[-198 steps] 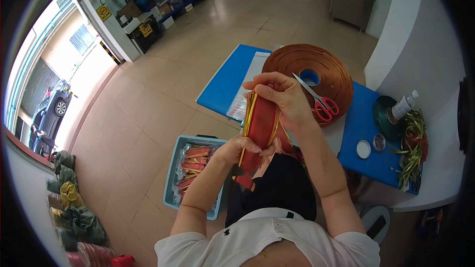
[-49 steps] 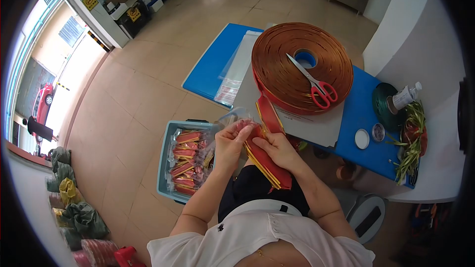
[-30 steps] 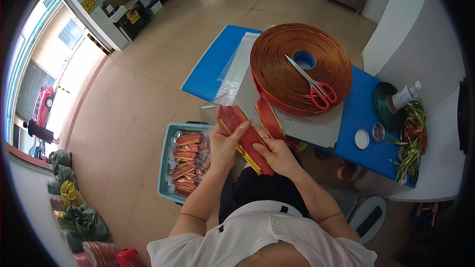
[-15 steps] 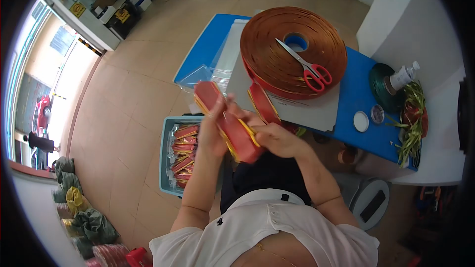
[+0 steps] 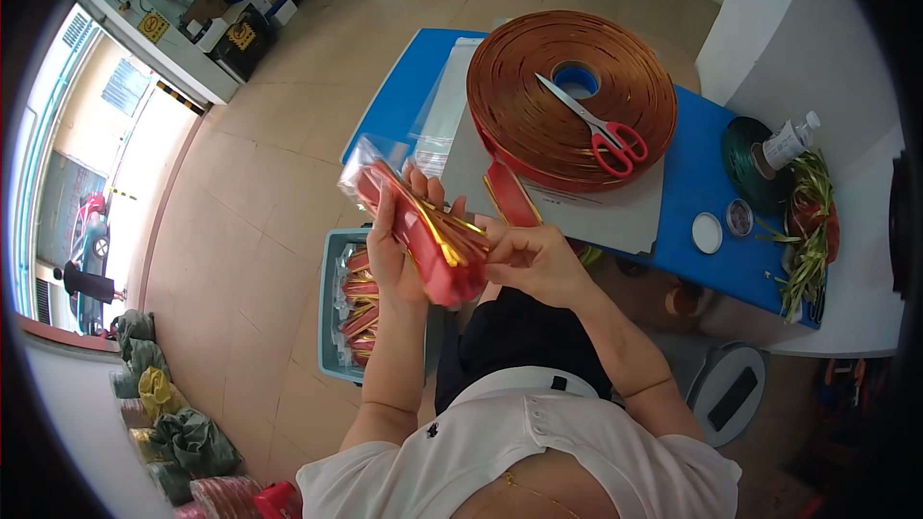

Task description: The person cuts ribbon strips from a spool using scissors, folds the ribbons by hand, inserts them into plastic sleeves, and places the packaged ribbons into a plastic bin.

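Note:
A folded red ribbon bundle with gold edges (image 5: 423,235) lies across my left hand (image 5: 396,250), its upper end inside a clear plastic bag (image 5: 370,161). The fingers of my left hand are wrapped round the bundle. My right hand (image 5: 538,264) pinches the bundle's lower right edge. Behind my hands, a red ribbon strip (image 5: 511,194) hangs from a large brown-red roll (image 5: 510,58). Scissors with red handles (image 5: 615,147) rest on the roll. Below my left forearm, a light blue bin (image 5: 329,327) holds several bagged red and gold bundles (image 5: 361,312).
The blue table (image 5: 687,192) bears clear bags (image 5: 440,125), a grey board (image 5: 615,226), a green spool (image 5: 745,168), a white bottle (image 5: 790,142), a round lid (image 5: 707,233) and green stems (image 5: 810,231). A stool (image 5: 726,394) stands at right. Outside the doorway is a person (image 5: 91,284).
The ribbon bundle has gone from between both hands near my lap up into my left hand, turned so its gold edges show, with its upper end in the bag. The view has shifted slightly.

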A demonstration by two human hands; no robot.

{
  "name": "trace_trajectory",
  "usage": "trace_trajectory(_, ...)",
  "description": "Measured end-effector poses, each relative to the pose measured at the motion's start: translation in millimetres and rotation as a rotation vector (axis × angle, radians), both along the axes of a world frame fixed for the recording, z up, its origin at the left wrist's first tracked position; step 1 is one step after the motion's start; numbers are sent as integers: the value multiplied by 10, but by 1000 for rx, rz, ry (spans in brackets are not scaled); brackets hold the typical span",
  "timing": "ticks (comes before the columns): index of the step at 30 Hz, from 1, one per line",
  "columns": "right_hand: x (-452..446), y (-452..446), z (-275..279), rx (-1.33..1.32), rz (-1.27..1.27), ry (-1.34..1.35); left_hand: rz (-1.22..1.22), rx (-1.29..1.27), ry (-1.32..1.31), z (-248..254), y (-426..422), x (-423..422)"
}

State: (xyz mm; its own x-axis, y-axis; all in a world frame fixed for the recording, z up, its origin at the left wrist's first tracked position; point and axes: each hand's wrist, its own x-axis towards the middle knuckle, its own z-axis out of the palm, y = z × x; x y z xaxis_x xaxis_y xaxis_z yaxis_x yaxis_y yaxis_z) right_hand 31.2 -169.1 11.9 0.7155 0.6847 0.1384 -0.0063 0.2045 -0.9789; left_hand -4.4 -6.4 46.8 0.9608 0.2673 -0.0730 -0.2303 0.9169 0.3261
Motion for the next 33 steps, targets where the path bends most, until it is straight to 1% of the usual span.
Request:
trace_trajectory(2, -18, 15, -77, 6, -26, 114, -24, 68, -176, -88, 19, -6)
trace_trajectory(4, -28, 32, -18, 20, -49, 249, 75, 348, -207, -66, 41, -35)
trace_trajectory(6, -36, 30, 139, 79, -63, 312, 183, 585, -229, -57, 100, -69)
trace_trajectory(7, -36, 37, 186, 107, -68, 343, 196, 633, -232, -60, 113, -74)
trace_trajectory(10, -52, 52, 149, 165, -11, 320, 242, 777, -240, -82, 167, -83)
trace_trajectory(13, -86, 116, 203, 174, -84, 494, 248, 799, -243, -121, 167, -88)
trace_trajectory(16, -84, 180, 72, -62, -121, 357, 262, 854, -177, -100, 50, -99)
trace_trajectory(19, -106, 246, -5, 4, -213, 360, 103, 703, -272, -132, -7, -129)
trace_trajectory(21, -152, 404, -52, 160, -284, 321, -31, 638, -157, -382, -51, -150)
trace_trajectory(22, -170, 453, -62, 240, -321, 300, -99, 605, -100, -378, -141, -146)
trace_trajectory(23, -175, 450, -52, 212, -333, 295, 31, 699, 27, -357, -339, -167)
trace_trajectory(26, -186, 414, -6, 135, -342, 292, 127, 659, -94, -318, -304, -132)
trace_trajectory(29, -190, 343, 10, 36, -303, 294, 128, 400, -49, -308, -113, -159)
trace_trajectory(30, -205, 364, 10, 56, -316, 301, 132, 312, -37, -302, -57, -179)
trace_trajectory(31, -227, 388, 8, 75, -330, 308, 196, 337, -34, -294, -60, -149)
trace_trajectory(32, -238, 391, -1, 94, -348, 315, 187, 341, -22, -288, -51, -150)
trace_trajectory(33, -222, 374, -48, -21, -336, 247, 170, 346, -9, -282, -42, -154)
